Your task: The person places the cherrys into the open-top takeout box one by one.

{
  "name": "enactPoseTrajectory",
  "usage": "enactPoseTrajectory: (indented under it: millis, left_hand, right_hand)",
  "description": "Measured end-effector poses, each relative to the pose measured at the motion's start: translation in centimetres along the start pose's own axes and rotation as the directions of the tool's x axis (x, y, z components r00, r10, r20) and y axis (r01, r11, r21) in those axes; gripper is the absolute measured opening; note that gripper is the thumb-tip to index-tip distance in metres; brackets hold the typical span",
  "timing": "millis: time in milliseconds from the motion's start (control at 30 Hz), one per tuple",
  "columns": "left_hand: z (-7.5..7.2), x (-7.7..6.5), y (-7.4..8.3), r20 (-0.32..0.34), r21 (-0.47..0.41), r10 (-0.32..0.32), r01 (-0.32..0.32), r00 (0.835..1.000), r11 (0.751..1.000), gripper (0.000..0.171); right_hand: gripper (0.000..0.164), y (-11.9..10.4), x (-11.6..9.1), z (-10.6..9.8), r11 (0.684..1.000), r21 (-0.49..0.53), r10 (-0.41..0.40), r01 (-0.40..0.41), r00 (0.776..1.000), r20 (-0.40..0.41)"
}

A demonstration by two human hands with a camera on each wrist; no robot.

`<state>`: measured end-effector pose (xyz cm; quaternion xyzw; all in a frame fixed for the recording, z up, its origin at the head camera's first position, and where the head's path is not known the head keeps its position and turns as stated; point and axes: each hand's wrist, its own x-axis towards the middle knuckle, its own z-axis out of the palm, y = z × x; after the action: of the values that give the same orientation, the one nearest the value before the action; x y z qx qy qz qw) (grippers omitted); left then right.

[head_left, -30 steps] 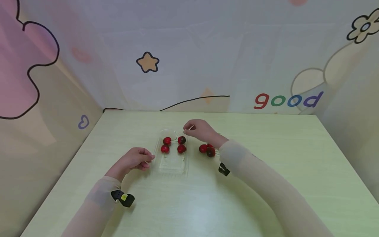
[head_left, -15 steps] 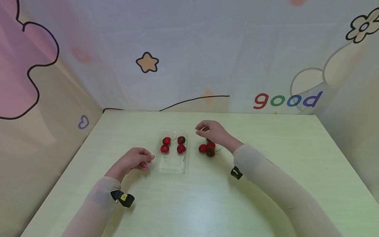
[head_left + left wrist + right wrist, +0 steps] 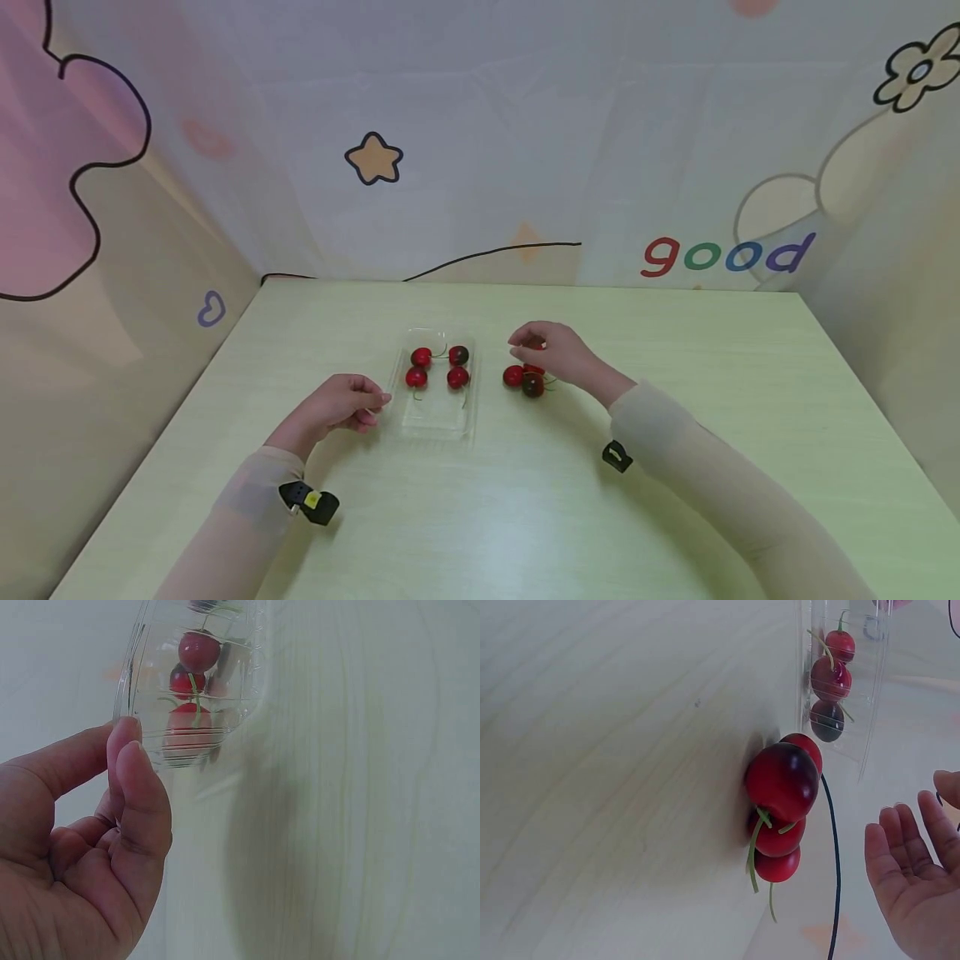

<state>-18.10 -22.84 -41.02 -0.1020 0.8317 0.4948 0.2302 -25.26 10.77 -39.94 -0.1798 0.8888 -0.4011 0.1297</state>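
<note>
A clear plastic fruit box (image 3: 437, 423) stands on the table, with several red cherries inside, including a dark one (image 3: 458, 356) at its right. My left hand (image 3: 341, 404) pinches the box's left rim between thumb and finger; the left wrist view shows these fingertips at the rim (image 3: 126, 690). Right of the box lies a small pile of loose cherries, one of them dark (image 3: 532, 384). Over that pile hovers my right hand (image 3: 558, 350), partly covering it. In the right wrist view the right hand's fingers (image 3: 889, 855) are relaxed, apart from the cherries (image 3: 781, 782), and hold nothing.
The pale wooden table (image 3: 480, 517) meets a printed cloth backdrop (image 3: 480, 167) at its back and sides. A black wrist camera (image 3: 309, 502) hangs under the left sleeve, and another camera (image 3: 617, 456) under the right.
My right hand has moved rightward from the box's far right corner, then lower over the loose cherries. The left hand and the box have hardly moved.
</note>
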Motion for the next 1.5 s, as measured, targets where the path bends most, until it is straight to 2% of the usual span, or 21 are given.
enactPoseTrajectory:
  millis: [300,600,1167,1500]
  left_hand:
    - [0.1,0.3,-0.3,-0.003,0.005,0.015,-0.015,1.0,1.0,0.018]
    - [0.1,0.1,-0.4,-0.002,0.014,0.016,-0.016,1.0,1.0,0.019]
    - [-0.1,0.4,-0.6,-0.006,0.028,0.019,-0.019,1.0,0.999,0.021]
    - [0.0,0.3,-0.7,-0.012,0.026,0.01,-0.01,1.0,1.0,0.023]
  right_hand:
    - [0.027,0.9,-1.3,0.0,0.999,-0.014,-0.035,0.035,0.999,0.016]
    - [0.024,1.4,-2.4,0.0,0.994,-0.103,-0.042,0.046,0.998,0.043]
    - [0.03,2.0,-2.4,0.6,0.973,-0.226,-0.033,0.051,0.996,0.085]
    - [0.029,1.8,-2.5,1.0,0.938,-0.337,-0.051,0.084,0.993,0.106]
